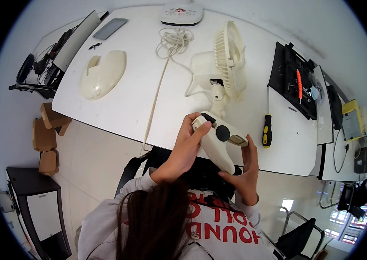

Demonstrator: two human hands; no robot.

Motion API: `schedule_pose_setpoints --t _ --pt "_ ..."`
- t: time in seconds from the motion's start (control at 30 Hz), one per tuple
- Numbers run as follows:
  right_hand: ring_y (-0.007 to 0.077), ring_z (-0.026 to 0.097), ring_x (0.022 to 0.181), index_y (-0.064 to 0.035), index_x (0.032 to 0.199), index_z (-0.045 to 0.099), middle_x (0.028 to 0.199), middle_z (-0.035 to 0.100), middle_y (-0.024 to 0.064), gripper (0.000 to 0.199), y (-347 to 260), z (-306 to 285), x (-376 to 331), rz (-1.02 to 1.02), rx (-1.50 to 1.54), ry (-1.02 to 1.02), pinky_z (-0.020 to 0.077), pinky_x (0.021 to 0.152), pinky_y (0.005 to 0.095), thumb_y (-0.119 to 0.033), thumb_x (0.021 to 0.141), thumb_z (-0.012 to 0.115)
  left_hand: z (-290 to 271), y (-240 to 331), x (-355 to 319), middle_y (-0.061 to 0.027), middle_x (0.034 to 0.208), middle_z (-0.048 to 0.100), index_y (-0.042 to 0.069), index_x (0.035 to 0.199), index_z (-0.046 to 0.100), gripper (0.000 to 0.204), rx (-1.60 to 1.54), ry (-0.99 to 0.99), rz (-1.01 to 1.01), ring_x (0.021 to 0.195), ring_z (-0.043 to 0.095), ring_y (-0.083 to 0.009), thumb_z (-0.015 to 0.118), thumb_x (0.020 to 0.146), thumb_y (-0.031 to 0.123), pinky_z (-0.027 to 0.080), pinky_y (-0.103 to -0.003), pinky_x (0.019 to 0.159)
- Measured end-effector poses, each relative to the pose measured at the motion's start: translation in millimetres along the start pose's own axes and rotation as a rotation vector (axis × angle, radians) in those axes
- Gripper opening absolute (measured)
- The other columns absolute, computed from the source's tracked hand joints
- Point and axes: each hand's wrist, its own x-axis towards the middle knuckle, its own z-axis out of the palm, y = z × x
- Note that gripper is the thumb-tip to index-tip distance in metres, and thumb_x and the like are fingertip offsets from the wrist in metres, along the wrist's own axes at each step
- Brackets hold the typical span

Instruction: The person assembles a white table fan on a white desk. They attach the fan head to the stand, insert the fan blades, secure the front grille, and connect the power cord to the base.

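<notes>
A cream electric fan (230, 60) lies on the white table, its round grille standing on edge away from me and its base (214, 147) toward me at the table's front edge. My left hand (188, 145) grips the base near the neck, its thumb by a dark part. At the base's other end, my right hand (247, 173) has its fingers on one arm and its thumb near the tip of the other. A round black pad shows on the base. To the right lies a yellow-and-black screwdriver (267, 132). A cream curved base cover (104, 74) rests at the left.
A coiled cream cord (175, 42) lies behind the fan, near a white box-like device (181, 14). A grey tray (110, 28) sits at the far left. On the right is an open black tool case (294, 80) with an orange-red tool (299, 84). Cardboard boxes (45, 134) stand on the floor.
</notes>
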Motion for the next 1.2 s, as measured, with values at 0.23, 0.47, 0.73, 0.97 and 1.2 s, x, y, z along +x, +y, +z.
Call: schedule_pose_setpoints --t 0.23,0.47,0.73,0.97,1.2 --pt "0.0278 0.033 0.132 -0.0055 0.142 0.023 0.140 0.034 0.0134 0.114 6.3 -9.6 1.8 0.081 0.011 -0.053 0.0214 0.112 0.0427 -0.020 0.050 0.088 -15.7 -0.5 0.6 -0.0080 0.113 0.052 -0.001 0.124 0.040 0.044 0.189 -0.123 0.006 0.104 0.048 -0.0121 0.060 0.090 0.019 0.038 -0.027 0.092" --pt "0.0293 0.028 0.133 -0.0081 0.146 0.010 0.143 0.021 0.0135 0.121 -4.7 -8.5 -0.6 0.056 -0.146 -0.104 0.0231 0.111 0.0453 -0.019 0.053 0.087 -13.5 -3.0 2.9 -0.0091 0.112 0.053 -0.002 0.125 0.039 0.045 0.219 -0.052 0.046 0.103 0.049 -0.0130 0.060 0.090 0.016 0.040 -0.027 0.090" --pt "0.0275 0.021 0.137 -0.0082 0.146 0.006 0.146 0.019 0.0121 0.124 10.2 -2.1 -0.2 0.081 0.318 -0.045 0.0141 0.113 0.0463 -0.011 0.053 0.087 -13.4 -8.2 2.7 -0.0101 0.114 0.054 -0.001 0.127 0.038 0.044 0.050 -0.028 0.001 0.106 0.053 -0.0155 0.057 0.091 0.015 0.044 -0.029 0.091" --pt "0.0264 0.025 0.136 -0.0063 0.145 0.012 0.146 0.025 0.0127 0.115 12.9 4.7 -2.4 0.058 0.328 0.027 0.0131 0.113 0.0442 -0.009 0.056 0.086 -16.7 -14.0 3.5 -0.0112 0.123 0.048 0.000 0.131 0.033 0.048 -0.091 -0.066 0.038 0.113 0.050 -0.0169 0.057 0.091 0.014 0.043 -0.033 0.095" --pt "0.0272 0.034 0.133 0.0001 0.143 0.020 0.138 0.039 0.0169 0.101 6.4 9.0 7.3 0.071 0.505 0.105 0.0199 0.112 0.0401 -0.018 0.064 0.081 -13.4 -56.8 -12.7 -0.0100 0.147 0.027 0.004 0.144 0.012 0.107 -0.026 -0.381 -0.035 0.136 0.026 -0.0255 0.078 0.070 0.044 0.023 -0.040 0.112"
